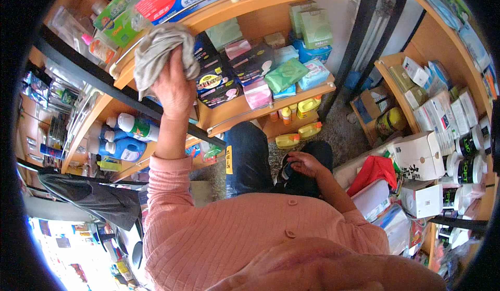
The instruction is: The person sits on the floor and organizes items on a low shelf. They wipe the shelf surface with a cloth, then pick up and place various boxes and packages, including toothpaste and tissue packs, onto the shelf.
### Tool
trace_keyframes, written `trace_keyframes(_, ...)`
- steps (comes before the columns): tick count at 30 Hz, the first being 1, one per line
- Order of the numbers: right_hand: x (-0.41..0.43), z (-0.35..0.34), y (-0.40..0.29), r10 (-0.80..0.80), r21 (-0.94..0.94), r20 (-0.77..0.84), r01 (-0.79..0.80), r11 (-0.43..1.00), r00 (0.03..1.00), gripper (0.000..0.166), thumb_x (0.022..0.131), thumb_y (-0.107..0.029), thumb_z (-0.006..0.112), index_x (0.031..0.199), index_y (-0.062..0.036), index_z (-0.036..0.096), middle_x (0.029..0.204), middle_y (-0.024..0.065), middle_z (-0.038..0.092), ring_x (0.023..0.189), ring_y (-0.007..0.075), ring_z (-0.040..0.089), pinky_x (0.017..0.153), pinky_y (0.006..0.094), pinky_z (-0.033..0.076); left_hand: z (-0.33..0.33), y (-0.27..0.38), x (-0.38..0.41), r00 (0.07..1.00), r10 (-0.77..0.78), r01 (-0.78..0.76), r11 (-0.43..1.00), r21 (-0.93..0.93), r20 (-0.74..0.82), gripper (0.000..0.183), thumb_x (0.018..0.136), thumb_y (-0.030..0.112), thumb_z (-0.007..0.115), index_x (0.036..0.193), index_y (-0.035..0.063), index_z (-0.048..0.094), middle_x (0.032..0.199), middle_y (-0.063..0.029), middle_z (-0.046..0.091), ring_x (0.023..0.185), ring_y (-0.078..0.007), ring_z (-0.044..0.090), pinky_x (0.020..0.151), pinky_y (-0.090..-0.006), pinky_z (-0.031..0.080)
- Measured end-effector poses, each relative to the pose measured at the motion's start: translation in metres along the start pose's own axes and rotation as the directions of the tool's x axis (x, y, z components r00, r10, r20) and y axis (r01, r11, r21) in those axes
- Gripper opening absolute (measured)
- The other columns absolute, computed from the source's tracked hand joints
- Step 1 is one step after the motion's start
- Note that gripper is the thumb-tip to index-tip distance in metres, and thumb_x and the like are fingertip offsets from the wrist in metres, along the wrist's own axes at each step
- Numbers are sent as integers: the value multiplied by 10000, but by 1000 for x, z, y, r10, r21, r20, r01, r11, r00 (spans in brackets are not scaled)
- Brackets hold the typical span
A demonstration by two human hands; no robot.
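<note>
My left hand [175,89] is raised at the upper left, gripping a crumpled light grey cloth [162,54]. The cloth lies against the front edge of a wooden shelf [269,0] and hides part of its corner. Beneath that board, to the right of the hand, black packages [213,76] fill a lower shelf [234,117] along with pink packs [257,93] and a green soft pack [287,74]. Down by my dark-trousered right knee, my right hand [306,165] hangs with nothing in it and its fingers loosely apart.
Black metal uprights [349,52] frame the shelving. Blue detergent bottles [127,148] stand on the left unit. Yellow bottles [288,140] sit low ahead. To my right are white boxes [418,154], a red cloth-like item [375,173] and several white tubs [468,170].
</note>
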State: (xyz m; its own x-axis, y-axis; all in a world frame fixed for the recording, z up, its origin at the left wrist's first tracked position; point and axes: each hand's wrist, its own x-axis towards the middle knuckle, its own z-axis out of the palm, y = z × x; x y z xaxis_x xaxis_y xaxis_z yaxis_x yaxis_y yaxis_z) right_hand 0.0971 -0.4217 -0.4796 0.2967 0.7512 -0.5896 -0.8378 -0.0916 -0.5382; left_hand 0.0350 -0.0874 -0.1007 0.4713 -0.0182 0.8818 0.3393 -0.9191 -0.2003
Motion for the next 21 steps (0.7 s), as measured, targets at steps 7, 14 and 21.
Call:
trace_keyframes(7, 8, -12, 6, -3, 1, 55, 3, 1000, 998, 387, 984, -276, 557, 1300, -57, 515, 1190, 96, 594, 923, 181, 606, 845, 334, 514, 23, 77, 55, 974, 220, -227, 957, -182, -56, 573, 679, 0, 627, 1241, 109, 620, 1223, -188, 609, 1185, -394, 533, 1045, -502, 368)
trace_keyframes(14, -3, -3, 0, -1, 14, 80, -1, 1000, 997, 369, 987, -289, 560, 1278, -63, 534, 1134, 96, 615, 902, 190, 607, 826, 331, 521, 5, 116, 108, 981, 152, -131, 976, -175, 117, 603, 667, 206, 721, 1241, 115, 560, 1024, -168, 669, 942, -364, 641, 833, -463, 496)
trace_keyframes(21, 25, -25, 21, -451, -542, 343, 566, 621, 824, 356, 966, -330, 591, 1207, -68, 574, 1047, 78, 634, 870, 183, 613, 784, 333, 530, 13, 148, 140, 947, 204, -165, 972, -169, 247, 409, 673, 222, 706, 1025, 58, 576, 845, -149, 661, 765, -324, 657, 684, -421, 516)
